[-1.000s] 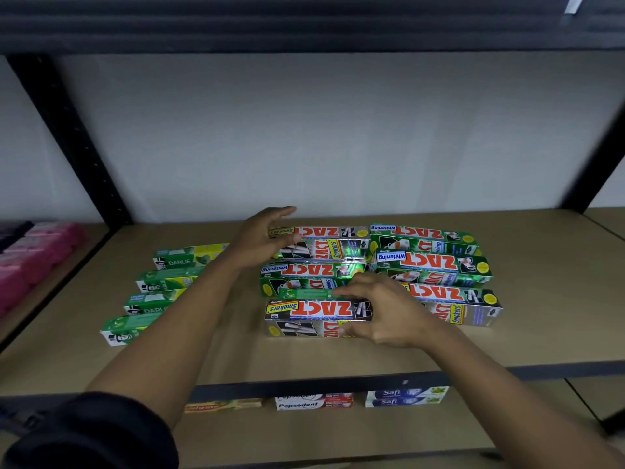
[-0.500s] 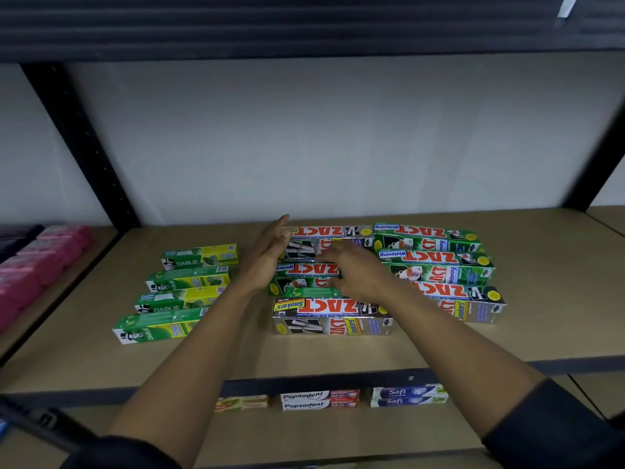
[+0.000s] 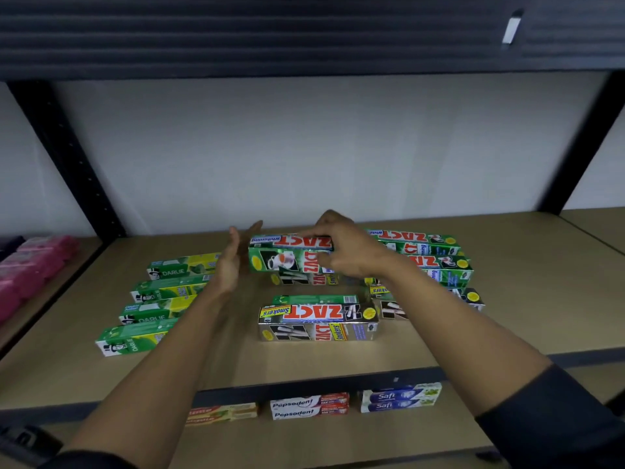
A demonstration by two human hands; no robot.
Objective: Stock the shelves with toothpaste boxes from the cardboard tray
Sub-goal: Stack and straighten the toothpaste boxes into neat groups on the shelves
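Observation:
My right hand (image 3: 348, 247) grips a green Zact Whitening toothpaste box (image 3: 287, 257) from above, lifted over a silver Zact Smokers box (image 3: 304, 278) at the back of the shelf (image 3: 507, 316). My left hand (image 3: 233, 262) is open, palm facing the left end of the lifted box, a little apart from it. A silver Zact Smokers box (image 3: 318, 321) lies nearer the front with a green box (image 3: 314, 299) behind it. More green Zact boxes (image 3: 436, 255) lie to the right. No cardboard tray is in view.
Several green Darlie boxes (image 3: 152, 299) lie in a column at the left. Pink packs (image 3: 30, 265) fill the neighbouring shelf on the far left. Below, Pepsodent (image 3: 309, 406) and Safi (image 3: 400, 397) boxes sit on the lower shelf. Black uprights (image 3: 67, 157) frame the bay.
My right hand moved from the front silver box to the back, took hold of a green Zact box and raised it. My left hand turned its palm toward the box's left end.

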